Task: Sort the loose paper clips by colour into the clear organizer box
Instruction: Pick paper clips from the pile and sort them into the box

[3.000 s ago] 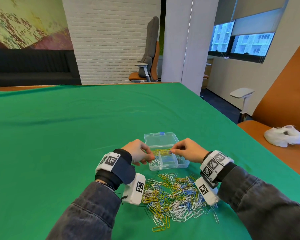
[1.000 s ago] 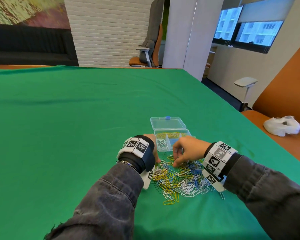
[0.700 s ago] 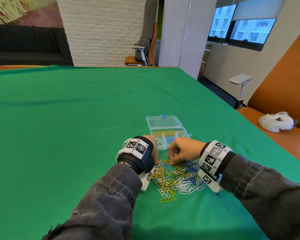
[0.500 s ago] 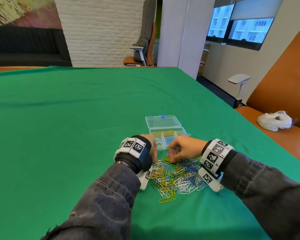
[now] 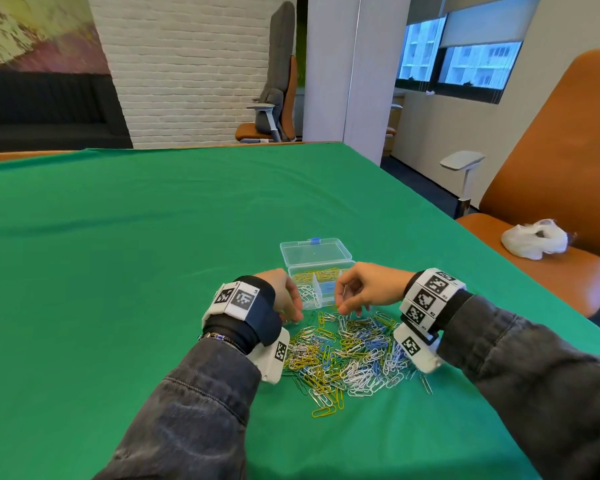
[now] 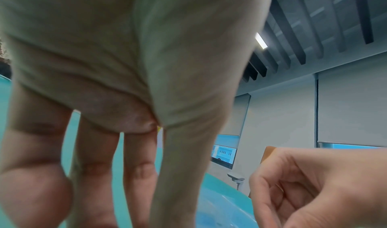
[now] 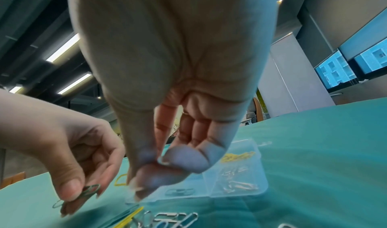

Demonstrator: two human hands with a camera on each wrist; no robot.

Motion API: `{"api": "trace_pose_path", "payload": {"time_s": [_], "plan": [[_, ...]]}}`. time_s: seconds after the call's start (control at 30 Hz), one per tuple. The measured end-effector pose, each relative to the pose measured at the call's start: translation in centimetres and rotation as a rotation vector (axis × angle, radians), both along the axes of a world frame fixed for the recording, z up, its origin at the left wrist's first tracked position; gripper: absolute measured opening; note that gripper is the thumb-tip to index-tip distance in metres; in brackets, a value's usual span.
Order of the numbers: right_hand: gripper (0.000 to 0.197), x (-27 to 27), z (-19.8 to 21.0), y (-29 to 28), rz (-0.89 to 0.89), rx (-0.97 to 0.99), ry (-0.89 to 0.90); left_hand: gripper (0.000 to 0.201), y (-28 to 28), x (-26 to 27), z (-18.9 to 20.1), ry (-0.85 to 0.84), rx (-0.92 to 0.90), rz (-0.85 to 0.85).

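The clear organizer box [image 5: 347, 264] lies open on the green cloth, lid [image 5: 314, 252] flat behind it. It holds yellow clips [image 5: 317, 274] at the back, white clips [image 5: 305, 293] front left and blue clips [image 5: 328, 287] front right. A mixed pile of paper clips [image 5: 347, 355] lies just in front of it. My left hand [image 5: 297, 318] hovers at the pile's far left edge; in the right wrist view the left hand [image 7: 79, 196] pinches green clips [image 7: 90, 190]. My right hand [image 5: 343, 308] pinches a yellow clip [image 7: 120, 181] over the pile's far edge.
The green table [image 5: 153, 254] stretches far to the left and back. An orange chair [image 5: 551, 188] stands past the right edge with a white bundle [image 5: 534, 239] on its seat. A few stray clips [image 5: 324, 410] lie at the pile's near side.
Both hands came back from the box to the pile's far edge. The right hand dipped into the clips and lifted slightly with a yellow one.
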State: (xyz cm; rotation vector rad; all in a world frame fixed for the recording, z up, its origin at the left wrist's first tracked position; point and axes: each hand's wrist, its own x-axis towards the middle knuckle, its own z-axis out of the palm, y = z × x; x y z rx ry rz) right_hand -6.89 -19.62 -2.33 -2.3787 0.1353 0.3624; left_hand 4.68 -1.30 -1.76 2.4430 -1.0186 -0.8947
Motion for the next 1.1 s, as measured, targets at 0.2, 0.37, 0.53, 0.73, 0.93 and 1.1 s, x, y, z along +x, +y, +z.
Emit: {"api": "trace_pose_path", "payload": {"time_s": [0.2,0.37,0.53,0.73,0.93,1.1], "plan": [[0.005,0.5,0.6,-1.1,-0.072,-0.086,-0.112,0.015,-0.1,-0.3,0.1,0.025,-0.020,0.030],[0.007,3.0,1.2,-4.0,-0.320,-0.261,-0.366,0.015,-0.4,-0.8,-0.3,0.028,-0.069,0.025],[0.008,4.4,0.5,-4.5,-0.320,-0.301,-0.322,0.017,-0.7,-1.0,-0.5,0.029,-0.069,0.015],[0.009,2.7,1.0,-2.1,-0.210,-0.297,-0.393,0.012,-0.4,-0.5,-0.6,0.129,-0.114,0.054],[0.010,-0.2,0.6,3.0,0.068,-0.358,-0.228,0.009,0.4,0.2,-0.1,0.105,-0.081,0.067],[0.020,-0.4,-0.3,4.0,0.140,-0.437,-0.126,0.013,0.6,0.4,0.0,0.063,-0.074,0.074]]}}
